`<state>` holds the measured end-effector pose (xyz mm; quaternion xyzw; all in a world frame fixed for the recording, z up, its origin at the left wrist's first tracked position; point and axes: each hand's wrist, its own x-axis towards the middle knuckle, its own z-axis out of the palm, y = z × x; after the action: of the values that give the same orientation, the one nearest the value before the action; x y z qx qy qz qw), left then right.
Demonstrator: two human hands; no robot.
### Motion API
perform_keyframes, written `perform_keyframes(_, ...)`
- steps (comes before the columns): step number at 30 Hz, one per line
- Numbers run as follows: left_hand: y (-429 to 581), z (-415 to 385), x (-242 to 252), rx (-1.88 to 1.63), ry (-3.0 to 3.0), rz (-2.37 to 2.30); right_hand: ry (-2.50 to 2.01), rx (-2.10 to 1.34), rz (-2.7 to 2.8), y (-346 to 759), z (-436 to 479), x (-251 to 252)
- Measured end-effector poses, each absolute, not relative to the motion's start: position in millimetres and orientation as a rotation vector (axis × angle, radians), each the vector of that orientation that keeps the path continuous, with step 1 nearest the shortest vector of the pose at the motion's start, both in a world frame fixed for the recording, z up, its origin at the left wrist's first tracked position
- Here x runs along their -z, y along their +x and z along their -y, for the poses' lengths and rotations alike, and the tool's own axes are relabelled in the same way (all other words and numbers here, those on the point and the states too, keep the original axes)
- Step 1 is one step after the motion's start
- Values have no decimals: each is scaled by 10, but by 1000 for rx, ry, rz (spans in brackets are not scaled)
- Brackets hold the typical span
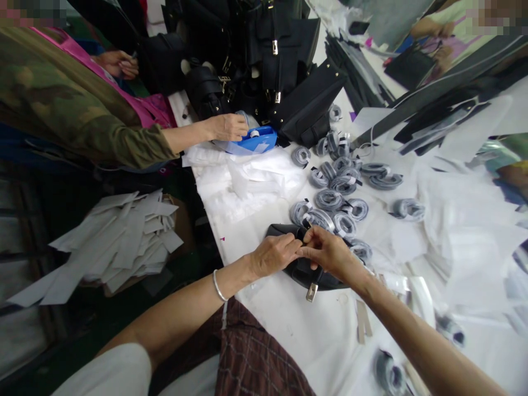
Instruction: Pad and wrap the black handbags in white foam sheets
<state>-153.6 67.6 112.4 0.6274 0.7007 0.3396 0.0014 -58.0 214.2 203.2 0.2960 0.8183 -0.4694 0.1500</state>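
Note:
A small black handbag [295, 270] lies on the white-covered table in front of me. From its near side a gold-coloured clasp [312, 292] hangs down. My left hand [275, 254] is closed, fingers pinched over the top of the bag. Against it, my right hand [328, 252] also pinches, thumb and fingertips meeting the left fingertips. A short dark strap end [306, 224] pokes up by the right fingers. The exact part between the fingertips is mostly hidden.
Several rolled grey straps [329, 199] lie just beyond the bag. A co-worker's hand [229, 127] is at a blue tape dispenser [264, 140], near white wrapping sheets [264, 176]. Black bags [284, 49] are piled at the back. White strips [132, 236] fill a box on the left.

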Motion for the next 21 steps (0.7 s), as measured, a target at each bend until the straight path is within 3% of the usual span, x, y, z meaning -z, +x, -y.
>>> perform_keyframes(7,-1538,-667,-1123,-1127,1863,-2045,720,1087,-2401,-544,-2192,-2097)
perform_keyframes(15,-1652,-435,-1128,-1518,1080,-1554,648,1234,-2312,-644,-2214,-2030)
perform_keyframes(21,-1620,-401,-1194,-1582,628,-1346,246,906,-2711,-770,-2251,-2126)
